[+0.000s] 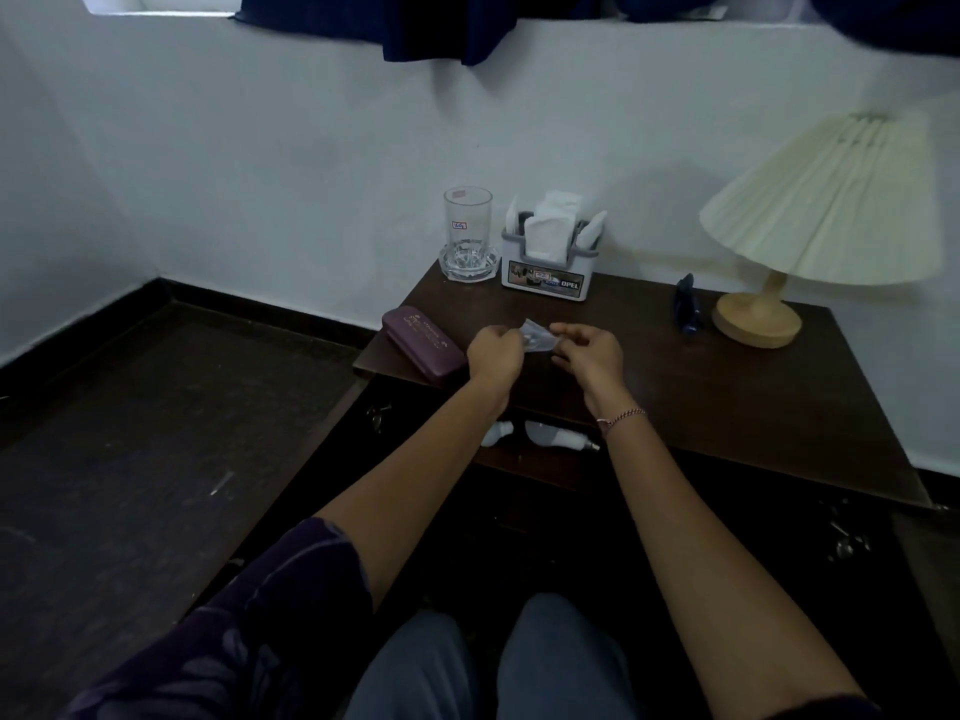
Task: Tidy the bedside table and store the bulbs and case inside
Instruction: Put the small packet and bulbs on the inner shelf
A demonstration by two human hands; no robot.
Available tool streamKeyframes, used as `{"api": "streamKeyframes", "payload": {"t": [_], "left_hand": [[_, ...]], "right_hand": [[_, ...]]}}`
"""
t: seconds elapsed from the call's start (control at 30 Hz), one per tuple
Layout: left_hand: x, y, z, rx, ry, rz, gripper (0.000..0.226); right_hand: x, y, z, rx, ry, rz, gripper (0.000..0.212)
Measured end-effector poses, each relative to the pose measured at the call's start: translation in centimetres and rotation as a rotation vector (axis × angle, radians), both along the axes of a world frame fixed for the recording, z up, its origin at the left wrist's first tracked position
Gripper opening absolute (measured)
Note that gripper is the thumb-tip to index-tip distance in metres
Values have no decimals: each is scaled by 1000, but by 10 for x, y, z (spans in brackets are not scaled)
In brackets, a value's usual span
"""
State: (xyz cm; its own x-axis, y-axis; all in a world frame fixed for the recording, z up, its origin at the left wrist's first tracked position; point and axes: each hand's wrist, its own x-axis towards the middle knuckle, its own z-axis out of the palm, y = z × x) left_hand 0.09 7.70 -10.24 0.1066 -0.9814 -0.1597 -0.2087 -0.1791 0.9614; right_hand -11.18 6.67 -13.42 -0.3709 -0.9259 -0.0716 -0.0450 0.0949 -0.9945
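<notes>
Both hands, left hand (493,353) and right hand (589,350), pinch a small clear wrapper (537,337), perhaps plastic. The purple case (423,350) lies just left of the left hand, its long axis running far-left to near-right.

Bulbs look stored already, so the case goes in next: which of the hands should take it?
Left, probably. The purple case lies at the table's left front corner, just beside the left hand. The right hand would have to cross over. Both hands hold a clear wrapper now.

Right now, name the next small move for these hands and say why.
Probably set the clear wrapper aside, then pick up the purple case: both the left hand and right hand pinch the wrapper, two bulbs already lie inside, the case remains on top.
</notes>
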Motion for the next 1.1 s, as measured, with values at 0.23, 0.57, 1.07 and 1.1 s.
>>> {"api": "streamKeyframes", "payload": {"t": [0.23, 0.57, 1.07, 1.1], "left_hand": [[3, 53, -5, 50, 75, -74, 30], [13, 63, -23, -40, 34, -173, 36], [-4, 58, -53, -274, -182, -63, 39], [-8, 58, -57, -328, -221, -26, 37]], "right_hand": [[-8, 58, -6, 7, 101, -60, 26], [-12, 63, -6, 74, 167, -62, 20], [-16, 58, -18, -13, 152, -66, 21], [-17, 58, -19, -24, 162, -60, 20]]}}
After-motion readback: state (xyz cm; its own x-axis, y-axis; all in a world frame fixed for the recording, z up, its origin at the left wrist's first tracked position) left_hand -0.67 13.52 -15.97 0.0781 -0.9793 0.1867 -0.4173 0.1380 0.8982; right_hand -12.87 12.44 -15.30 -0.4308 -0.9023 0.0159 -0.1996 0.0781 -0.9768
